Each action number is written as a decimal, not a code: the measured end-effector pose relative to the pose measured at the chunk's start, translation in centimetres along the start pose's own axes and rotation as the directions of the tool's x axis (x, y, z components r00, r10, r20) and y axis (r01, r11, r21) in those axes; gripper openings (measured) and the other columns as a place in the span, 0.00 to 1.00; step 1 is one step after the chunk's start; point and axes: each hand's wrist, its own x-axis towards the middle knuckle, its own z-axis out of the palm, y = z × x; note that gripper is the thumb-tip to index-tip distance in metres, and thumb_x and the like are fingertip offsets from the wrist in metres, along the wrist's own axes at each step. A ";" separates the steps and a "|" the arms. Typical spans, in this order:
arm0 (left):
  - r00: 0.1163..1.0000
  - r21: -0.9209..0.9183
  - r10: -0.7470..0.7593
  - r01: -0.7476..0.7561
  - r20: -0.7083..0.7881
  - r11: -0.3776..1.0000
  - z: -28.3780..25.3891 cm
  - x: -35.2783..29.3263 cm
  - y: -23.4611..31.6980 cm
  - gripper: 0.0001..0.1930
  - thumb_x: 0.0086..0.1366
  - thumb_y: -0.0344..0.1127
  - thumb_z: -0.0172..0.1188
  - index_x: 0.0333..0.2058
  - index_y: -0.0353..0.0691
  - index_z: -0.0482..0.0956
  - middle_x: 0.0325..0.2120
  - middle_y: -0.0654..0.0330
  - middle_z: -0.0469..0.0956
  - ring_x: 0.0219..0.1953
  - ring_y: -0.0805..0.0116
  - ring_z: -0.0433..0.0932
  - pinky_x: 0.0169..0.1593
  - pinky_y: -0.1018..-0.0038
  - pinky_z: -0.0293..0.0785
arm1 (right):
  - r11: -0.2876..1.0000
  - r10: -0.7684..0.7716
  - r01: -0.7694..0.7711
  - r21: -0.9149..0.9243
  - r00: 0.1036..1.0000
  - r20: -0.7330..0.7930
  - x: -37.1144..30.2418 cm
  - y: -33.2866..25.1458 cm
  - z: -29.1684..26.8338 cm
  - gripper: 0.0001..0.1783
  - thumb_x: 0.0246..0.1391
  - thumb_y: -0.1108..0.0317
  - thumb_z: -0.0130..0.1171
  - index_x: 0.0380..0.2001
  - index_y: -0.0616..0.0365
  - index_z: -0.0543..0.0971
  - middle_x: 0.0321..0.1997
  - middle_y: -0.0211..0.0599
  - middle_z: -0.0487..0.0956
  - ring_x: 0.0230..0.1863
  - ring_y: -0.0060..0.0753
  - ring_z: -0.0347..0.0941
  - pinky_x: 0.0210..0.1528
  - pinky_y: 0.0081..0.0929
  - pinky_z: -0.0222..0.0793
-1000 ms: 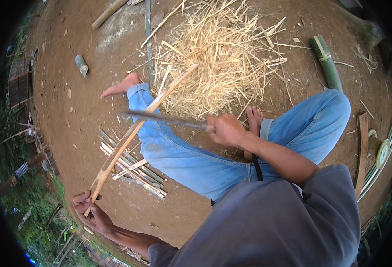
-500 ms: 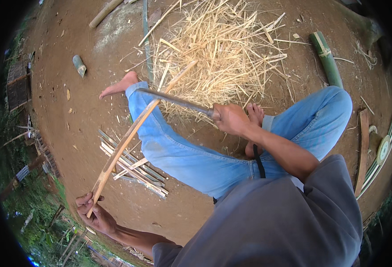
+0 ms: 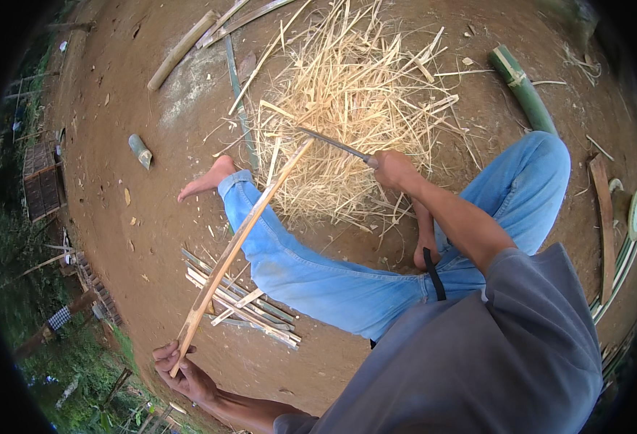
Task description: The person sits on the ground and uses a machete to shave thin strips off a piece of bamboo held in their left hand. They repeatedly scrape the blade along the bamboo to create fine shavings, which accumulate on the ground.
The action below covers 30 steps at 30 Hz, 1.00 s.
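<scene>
My left hand [image 3: 186,372] pinches the lower end of a long bamboo strip [image 3: 236,246], which slants up across my left shin toward the shavings. Closed round a knife handle, my right hand [image 3: 396,172] is beyond my lap. The knife's narrow blade [image 3: 333,144] points left, and its tip lies by the far end of the strip. Whether blade and strip touch, I cannot tell. Below both spreads a big heap of pale bamboo shavings [image 3: 355,94].
Split bamboo strips [image 3: 260,315] lie piled left of my leg. A green bamboo section [image 3: 522,90] rests beyond my right knee, a short piece [image 3: 140,151] at the left. At far right are a flat plank [image 3: 603,228], a round disc [image 3: 635,215] and long strips.
The knife has slid along the strip, away from me, from its upper middle to its far end. My left hand still grips the near end. The whole view has shifted a little.
</scene>
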 end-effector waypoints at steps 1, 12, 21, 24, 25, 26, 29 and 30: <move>1.000 0.000 -0.005 0.005 -0.021 1.000 0.2 0.1 0.1 0.16 0.67 0.46 0.60 0.39 0.39 0.71 0.39 0.55 0.68 0.40 0.66 0.71 0.36 0.69 0.75 | 0.998 -0.044 0.044 -0.039 0.999 0.001 -0.4 -0.6 -0.8 0.16 0.62 0.61 0.51 0.43 0.60 0.80 0.32 0.50 0.81 0.35 0.50 0.80 0.41 0.45 0.75; 0.890 0.031 -0.174 0.206 -0.422 0.978 0.1 3.3 0.3 0.20 0.69 0.43 0.57 0.51 0.33 0.70 0.20 0.64 0.73 0.18 0.80 0.69 0.20 0.83 0.64 | 0.983 0.110 -0.109 0.150 0.994 0.001 2.1 4.1 -0.4 0.20 0.57 0.58 0.53 0.33 0.70 0.79 0.31 0.63 0.79 0.38 0.58 0.79 0.43 0.47 0.71; 0.949 -0.454 -0.233 0.116 -0.212 0.883 -0.4 3.7 1.6 0.28 0.66 0.34 0.61 0.61 0.32 0.61 0.55 0.46 0.72 0.28 0.76 0.77 0.31 0.85 0.77 | 0.941 0.110 -0.120 0.317 0.993 0.049 0.2 3.2 -0.1 0.22 0.58 0.57 0.52 0.27 0.71 0.76 0.18 0.51 0.75 0.23 0.43 0.74 0.29 0.42 0.68; 0.987 -0.474 -0.111 0.045 -0.113 0.880 -1.2 3.6 1.3 0.25 0.65 0.33 0.62 0.57 0.33 0.64 0.52 0.48 0.73 0.30 0.75 0.78 0.34 0.84 0.77 | 0.928 0.108 -0.127 0.352 0.991 0.073 -1.3 1.4 -1.6 0.25 0.59 0.54 0.50 0.28 0.72 0.77 0.20 0.54 0.76 0.27 0.49 0.76 0.35 0.44 0.69; 0.983 -0.437 -0.077 -0.003 -0.166 0.899 -0.9 3.5 1.1 0.22 0.66 0.33 0.61 0.55 0.34 0.65 0.50 0.49 0.74 0.30 0.75 0.78 0.34 0.84 0.78 | 0.922 0.114 -0.137 0.362 0.990 0.085 -2.1 0.3 -2.3 0.23 0.57 0.56 0.52 0.26 0.71 0.76 0.18 0.49 0.75 0.22 0.44 0.73 0.30 0.42 0.67; 0.976 -0.399 -0.042 -0.049 -0.216 0.916 -0.3 3.9 0.9 0.19 0.67 0.34 0.60 0.53 0.34 0.66 0.48 0.50 0.75 0.30 0.75 0.78 0.34 0.84 0.78 | 0.916 0.122 -0.150 0.372 0.988 0.097 -2.8 -0.4 -2.6 0.20 0.55 0.59 0.54 0.23 0.70 0.76 0.16 0.45 0.74 0.18 0.39 0.71 0.25 0.39 0.64; 0.955 -0.391 0.020 -0.140 -0.295 0.910 1.5 5.8 0.8 0.13 0.69 0.35 0.57 0.47 0.35 0.69 0.43 0.52 0.77 0.31 0.74 0.79 0.34 0.83 0.78 | 0.949 -0.070 0.068 0.308 0.998 -0.005 -4.0 -1.5 -2.0 0.18 0.53 0.59 0.54 0.24 0.68 0.75 0.16 0.44 0.74 0.19 0.40 0.71 0.27 0.40 0.66; 0.949 -0.401 0.029 -0.160 -0.313 0.902 1.8 6.3 1.0 0.11 0.70 0.35 0.56 0.45 0.35 0.70 0.41 0.52 0.78 0.31 0.73 0.79 0.35 0.82 0.78 | 0.944 -0.104 0.093 0.316 0.994 0.020 -5.0 -2.3 -1.7 0.16 0.52 0.60 0.55 0.25 0.65 0.74 0.18 0.45 0.74 0.20 0.41 0.72 0.29 0.40 0.67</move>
